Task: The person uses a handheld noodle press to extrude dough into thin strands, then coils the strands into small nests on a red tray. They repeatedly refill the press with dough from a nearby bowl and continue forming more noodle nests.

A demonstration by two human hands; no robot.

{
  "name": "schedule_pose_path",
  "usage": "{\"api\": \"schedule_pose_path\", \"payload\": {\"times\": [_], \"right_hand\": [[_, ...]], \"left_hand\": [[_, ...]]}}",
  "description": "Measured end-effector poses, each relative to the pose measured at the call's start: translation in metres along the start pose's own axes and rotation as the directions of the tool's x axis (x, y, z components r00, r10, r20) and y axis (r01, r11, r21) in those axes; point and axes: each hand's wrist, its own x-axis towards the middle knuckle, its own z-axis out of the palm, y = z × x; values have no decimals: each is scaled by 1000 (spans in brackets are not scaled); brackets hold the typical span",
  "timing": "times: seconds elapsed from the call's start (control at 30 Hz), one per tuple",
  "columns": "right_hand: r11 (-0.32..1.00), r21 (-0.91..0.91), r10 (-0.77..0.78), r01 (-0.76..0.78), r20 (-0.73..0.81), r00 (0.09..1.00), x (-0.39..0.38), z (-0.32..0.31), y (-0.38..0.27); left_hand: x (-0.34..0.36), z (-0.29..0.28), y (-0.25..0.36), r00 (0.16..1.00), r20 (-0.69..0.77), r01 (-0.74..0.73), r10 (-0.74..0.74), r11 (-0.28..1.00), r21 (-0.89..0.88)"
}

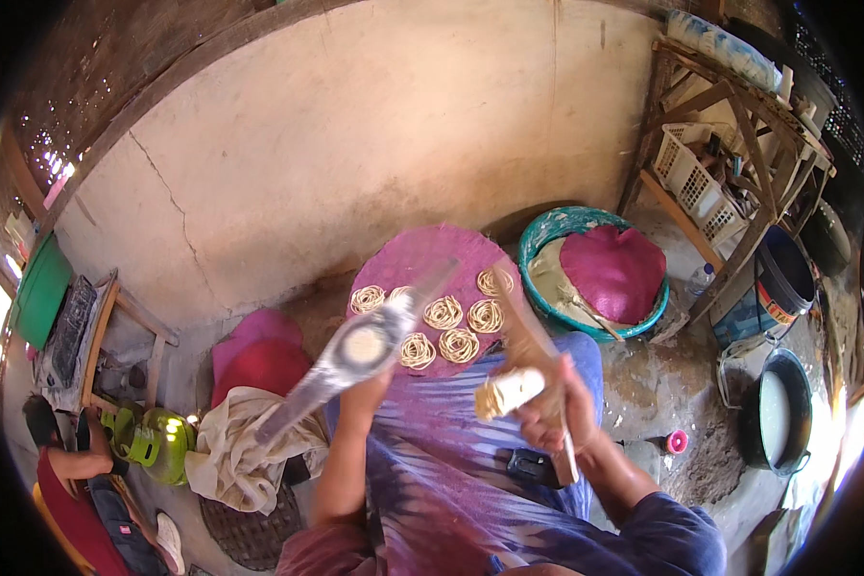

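- Seven noodle coils (443,312) are lying on the round pink mat (430,248), most of them loosely looped; that much is looking done.
- The work is seeming partway along, in my judgement: pale stuff is showing on both bars, and more pink surface is showing beyond the coils.
- Now the left hand (367,392), just off the mat's near left edge, is holding the grey bar (322,376) from beneath; its fingers are hiding, so I cannot tell how tightly they are closing.
- That bar is slanting across the mat's left side, blurring, a pale disc (363,347) sitting in its round middle, right by the hand.
- Over at the mat's near right, the right hand (578,408) is wrapping its fingers around the wooden bar (536,336), leaving no clear gap.
- A pale stub (509,394) is jutting from that bar toward the mat, just beside the fingers; whether it is dough or wood, I cannot tell.
- Right of the mat, a teal basin (655,315) is standing, pink sheet (612,274) inside.
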Motion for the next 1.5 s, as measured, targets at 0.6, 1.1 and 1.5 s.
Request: {"api": "schedule_pose_path", "payload": {"times": [0.6,1.1,1.5], "right_hand": [[-195,-968,4,159,161,987,-22,29,-27],[998,45,-58,41,500,864,-76,-123,13],[950,32,-285,310,491,823,-86,-117,-18]], "left_hand": [[-73,65,46,599,654,17,461,810,-586],[-78,143,14,583,812,698,24,-526,-485],[-82,177,-30,933,117,128,-341,11,-992]]}}
